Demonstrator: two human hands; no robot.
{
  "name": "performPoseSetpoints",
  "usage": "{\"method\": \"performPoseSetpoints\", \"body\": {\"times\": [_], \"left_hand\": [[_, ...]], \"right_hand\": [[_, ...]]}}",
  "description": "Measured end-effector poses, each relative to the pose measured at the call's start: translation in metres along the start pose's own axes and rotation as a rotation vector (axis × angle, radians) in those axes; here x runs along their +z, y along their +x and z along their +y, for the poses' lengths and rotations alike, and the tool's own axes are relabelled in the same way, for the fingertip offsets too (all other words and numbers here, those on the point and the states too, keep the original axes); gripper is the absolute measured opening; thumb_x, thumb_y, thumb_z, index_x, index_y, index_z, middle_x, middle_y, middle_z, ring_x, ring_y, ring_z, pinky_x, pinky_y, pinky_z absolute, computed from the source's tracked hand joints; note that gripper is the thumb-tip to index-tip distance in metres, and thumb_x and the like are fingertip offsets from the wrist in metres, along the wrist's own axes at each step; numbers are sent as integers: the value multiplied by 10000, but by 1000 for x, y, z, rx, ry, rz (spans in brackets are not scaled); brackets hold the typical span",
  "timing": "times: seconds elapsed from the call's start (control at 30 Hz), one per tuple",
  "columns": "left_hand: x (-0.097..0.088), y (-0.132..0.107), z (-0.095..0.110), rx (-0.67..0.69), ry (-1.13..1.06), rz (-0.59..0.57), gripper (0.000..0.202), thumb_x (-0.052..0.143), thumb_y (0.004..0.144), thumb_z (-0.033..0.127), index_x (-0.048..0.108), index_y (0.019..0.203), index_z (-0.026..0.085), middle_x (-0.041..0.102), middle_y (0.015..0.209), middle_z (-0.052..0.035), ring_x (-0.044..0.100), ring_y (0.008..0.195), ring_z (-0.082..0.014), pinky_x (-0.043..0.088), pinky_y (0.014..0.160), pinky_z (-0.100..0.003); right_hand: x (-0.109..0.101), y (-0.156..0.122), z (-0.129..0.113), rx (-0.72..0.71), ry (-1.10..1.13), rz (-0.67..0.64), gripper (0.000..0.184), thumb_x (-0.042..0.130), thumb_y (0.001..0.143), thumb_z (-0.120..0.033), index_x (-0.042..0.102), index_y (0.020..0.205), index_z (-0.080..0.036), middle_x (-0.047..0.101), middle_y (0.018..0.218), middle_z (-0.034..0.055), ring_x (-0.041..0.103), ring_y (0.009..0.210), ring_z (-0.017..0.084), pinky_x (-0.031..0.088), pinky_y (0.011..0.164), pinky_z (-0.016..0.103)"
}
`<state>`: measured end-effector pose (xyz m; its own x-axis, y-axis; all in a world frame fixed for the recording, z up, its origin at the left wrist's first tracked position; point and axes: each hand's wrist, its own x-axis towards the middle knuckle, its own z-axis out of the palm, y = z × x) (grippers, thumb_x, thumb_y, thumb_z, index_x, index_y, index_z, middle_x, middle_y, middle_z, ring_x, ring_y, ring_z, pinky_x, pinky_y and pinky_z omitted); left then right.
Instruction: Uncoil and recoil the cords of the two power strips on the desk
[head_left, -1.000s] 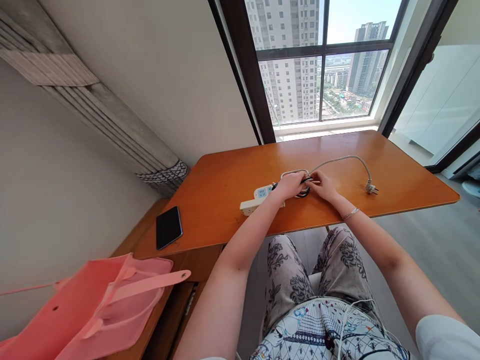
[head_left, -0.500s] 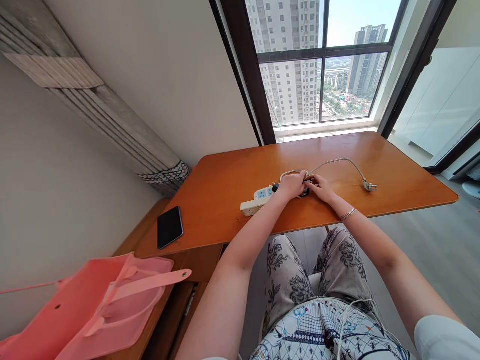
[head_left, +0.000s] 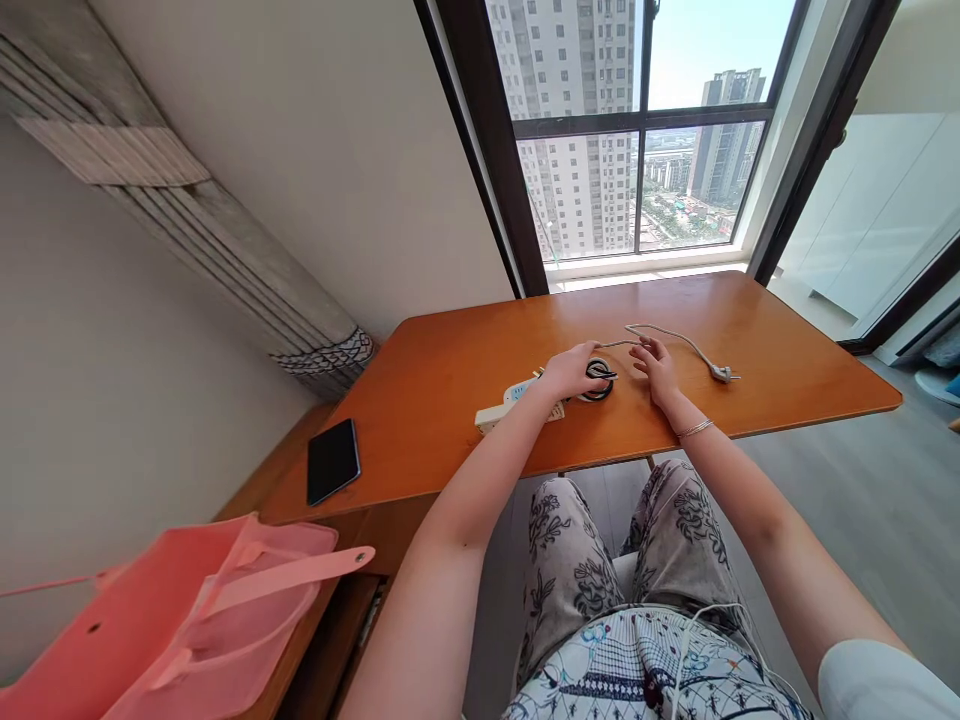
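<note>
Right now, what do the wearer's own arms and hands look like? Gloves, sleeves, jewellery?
Left hand and right hand: no gloves. Right wrist: thin, silvery bracelet. White sleeve on right upper arm; both forearms uncovered.

Worn on the person's head, looking forward and down past the shirt (head_left: pixel 652 665) and trousers (head_left: pixel 566 530) at the near bottom edge. Faces across the table (head_left: pixel 450 400) toward the window (head_left: pixel 641 121) on the far side, seeing it from above at a slant. Sits behind and above the left hand (head_left: pixel 570 372) and right hand (head_left: pixel 658 370), catching both arms (head_left: pixel 469 520) from very near out to the middle of the view. Spreads wide, left to the curtain (head_left: pixel 225 240) and, at near left, the pink bag (head_left: pixel 150 620), right to the grey floor (head_left: pixel 847 480) beyond.
</note>
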<state>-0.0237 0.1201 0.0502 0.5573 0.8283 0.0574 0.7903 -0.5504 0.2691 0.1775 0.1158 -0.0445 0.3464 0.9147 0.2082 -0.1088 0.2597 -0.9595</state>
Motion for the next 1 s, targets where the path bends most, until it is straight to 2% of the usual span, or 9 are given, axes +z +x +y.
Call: {"method": "performPoseSetpoints", "body": {"times": [0.17, 0.27, 0.37, 0.43, 0.5, 0.57, 0.63, 0.8, 1.0], "left_hand": [[-18, -3, -12, -75, 54, -109, 694, 603, 808, 680, 594, 1312, 202, 652, 1365, -123, 614, 1244, -318, 496, 951, -352], [-24, -4, -24, -79, 27, -180, 710, 679, 727, 699, 629, 1255, 227, 698, 1287, -97, 659, 1149, -294, 505, 886, -318], [-23, -4, -33, -51, -32, -192, 690, 721, 706, 665, 638, 1239, 235, 718, 1244, -72, 675, 1105, -265, 504, 870, -290], [-20, -5, -36, -36, -53, -165, 672, 734, 705, 640, 645, 1231, 232, 723, 1229, -67, 675, 1099, -260, 503, 868, -284], [-18, -5, -37, -27, -67, -148, 676, 745, 698, 628, 645, 1238, 233, 724, 1228, -63, 675, 1092, -258, 505, 864, -283], [-18, -5, -37, -15, -77, -145, 673, 747, 697, 622, 645, 1241, 238, 724, 1231, -54, 676, 1085, -252, 504, 868, -281], [-18, -3, -35, -13, -63, -130, 639, 712, 725, 646, 665, 1211, 234, 733, 1209, -54, 679, 1074, -252, 503, 869, -284], [-19, 0, -28, -47, -3, -63, 545, 641, 806, 610, 702, 1159, 199, 741, 1181, -90, 678, 1078, -274, 508, 867, -309], [-18, 0, -23, -42, -43, -56, 421, 658, 783, 395, 720, 1151, 200, 755, 1134, -59, 693, 1013, -237, 522, 814, -276]], "right_hand": [[-4, 5, 3, 30, 94, 111, 523, 690, 725, -468, 550, 1184, -260, 655, 1125, 49, 667, 1081, 199, 560, 819, 307], [-3, 7, 7, 50, 75, 165, 665, 664, 769, -410, 430, 1375, -268, 603, 1290, 83, 654, 1127, 186, 583, 829, 300], [-1, 7, 13, 84, 8, 137, 751, 634, 823, -397, 314, 1489, -262, 563, 1376, 123, 690, 1040, 180, 608, 783, 313], [1, 5, 17, 118, -30, 65, 680, 639, 839, -412, 408, 1448, -215, 636, 1272, 141, 715, 906, 190, 616, 726, 337], [3, 2, 18, 144, -74, -48, 529, 658, 841, -443, 583, 1288, -168, 716, 1096, 138, 717, 824, 209, 618, 707, 363], [5, -2, 17, 150, -119, -172, 409, 700, 817, -465, 699, 1092, -162, 751, 1000, 128, 718, 858, 240, 619, 758, 395], [8, -5, 14, 133, -157, -268, 368, 753, 775, -460, 741, 1016, -182, 758, 1079, 115, 703, 1007, 270, 599, 884, 427], [13, -8, 4, 100, -201, -410, 592, 814, 720, -397, 680, 1267, -215, 623, 1406, 98, 624, 1216, 280, 498, 1082, 446], [6, -3, -5, 118, -181, -733, 759, 848, 687, -398, 582, 1375, -216, 662, 1324, 95, 643, 1164, 255, 508, 1060, 431]]}}
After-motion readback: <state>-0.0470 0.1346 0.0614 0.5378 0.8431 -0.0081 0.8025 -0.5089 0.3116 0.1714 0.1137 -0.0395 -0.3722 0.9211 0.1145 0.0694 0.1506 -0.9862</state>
